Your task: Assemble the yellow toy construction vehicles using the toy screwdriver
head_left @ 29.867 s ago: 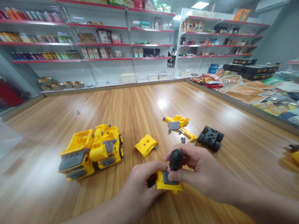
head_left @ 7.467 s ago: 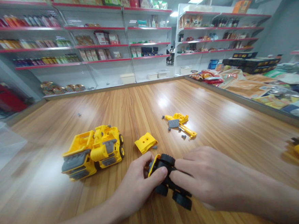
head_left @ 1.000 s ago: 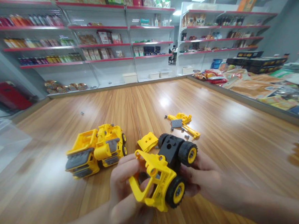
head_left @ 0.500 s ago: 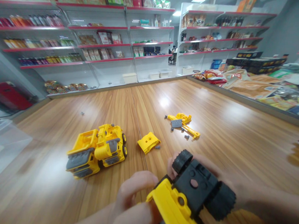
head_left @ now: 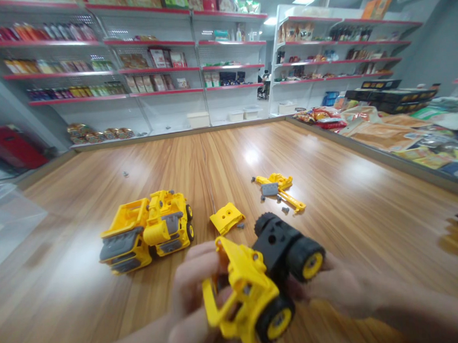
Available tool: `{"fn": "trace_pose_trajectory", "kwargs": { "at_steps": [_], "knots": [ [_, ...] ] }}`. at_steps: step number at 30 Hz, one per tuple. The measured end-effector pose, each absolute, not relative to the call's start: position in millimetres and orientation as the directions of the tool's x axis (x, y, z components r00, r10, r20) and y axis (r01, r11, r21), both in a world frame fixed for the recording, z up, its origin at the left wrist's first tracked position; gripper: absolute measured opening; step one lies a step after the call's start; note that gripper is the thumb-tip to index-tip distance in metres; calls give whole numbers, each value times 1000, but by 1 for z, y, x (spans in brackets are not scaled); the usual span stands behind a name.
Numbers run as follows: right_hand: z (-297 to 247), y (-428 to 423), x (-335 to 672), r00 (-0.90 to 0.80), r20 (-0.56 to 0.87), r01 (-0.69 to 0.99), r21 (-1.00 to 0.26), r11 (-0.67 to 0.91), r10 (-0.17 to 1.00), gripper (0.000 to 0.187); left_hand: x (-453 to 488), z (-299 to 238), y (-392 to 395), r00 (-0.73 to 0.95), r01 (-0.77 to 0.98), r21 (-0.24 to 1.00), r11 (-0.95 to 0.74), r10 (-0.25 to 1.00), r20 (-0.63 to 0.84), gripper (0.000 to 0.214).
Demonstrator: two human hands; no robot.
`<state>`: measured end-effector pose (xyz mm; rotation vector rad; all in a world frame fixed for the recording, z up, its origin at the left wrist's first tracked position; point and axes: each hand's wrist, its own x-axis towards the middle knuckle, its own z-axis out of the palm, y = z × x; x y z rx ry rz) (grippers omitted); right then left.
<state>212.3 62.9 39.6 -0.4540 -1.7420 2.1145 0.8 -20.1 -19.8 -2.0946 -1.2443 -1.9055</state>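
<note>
Onscreen I see the left hand (head_left: 189, 299) and right hand (head_left: 341, 286), fingers clamped on the truck (head_left: 258, 278). A plate (head_left: 227, 219) lies beyond it.

The blurred right hand (head_left: 341, 286) seems partly behind the held truck (head_left: 256, 282).

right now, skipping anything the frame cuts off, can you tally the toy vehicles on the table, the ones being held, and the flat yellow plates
Parked toy vehicles: 2
Held toy vehicle: 1
Flat yellow plate: 1
Total: 4
</note>
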Motion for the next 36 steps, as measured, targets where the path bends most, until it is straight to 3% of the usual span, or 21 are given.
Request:
{"fn": "trace_pose_trajectory", "kwargs": {
  "at_steps": [4, 8, 15, 16, 18, 22, 26, 30, 33, 36],
  "knots": [
    [37, 60, 203, -774, 49, -115, -991, -64, 631, 26, 4, -16, -7, -34, 529, 504, -683, 576, 816, 70],
    [38, 63, 198, -619, 77, -49, -997, 59, 782, 30, 6, -19, -5, -47, 522, 559, -644, 633, 773, 67],
    [45, 74, 205, -554, 249, 163, -904, 396, 794, 10, 8, -18, -7, -66, 464, 633, -620, 688, 722, 58],
    [44, 74, 205, -559, 242, 178, -899, 400, 793, 9, 8, -18, -7, -64, 459, 636, -620, 691, 720, 58],
    [42, 72, 204, -581, 170, 177, -928, 327, 796, 25, 8, -17, -7, -59, 448, 647, -617, 702, 710, 59],
    [35, 69, 199, -675, -104, 83, -994, -65, 730, 46, 8, -17, -6, -59, 446, 652, -613, 707, 705, 57],
    [37, 68, 199, -637, -229, 2, -955, -295, 736, 32, 8, -18, -4, -79, 466, 661, -588, 716, 693, 51],
    [41, 70, 203, -616, -125, -71, -974, -213, 777, 25, 8, -21, -4, -96, 481, 661, -576, 714, 693, 51],
    [40, 74, 203, -560, -32, 8, -999, -34, 828, 23, 8, -22, -3, -126, 483, 666, -569, 707, 695, 51],
    [37, 77, 200, -546, -36, 73, -997, 5, 837, 25, 8, -22, -1, -149, 488, 672, -557, 706, 693, 49]
  ]
}}
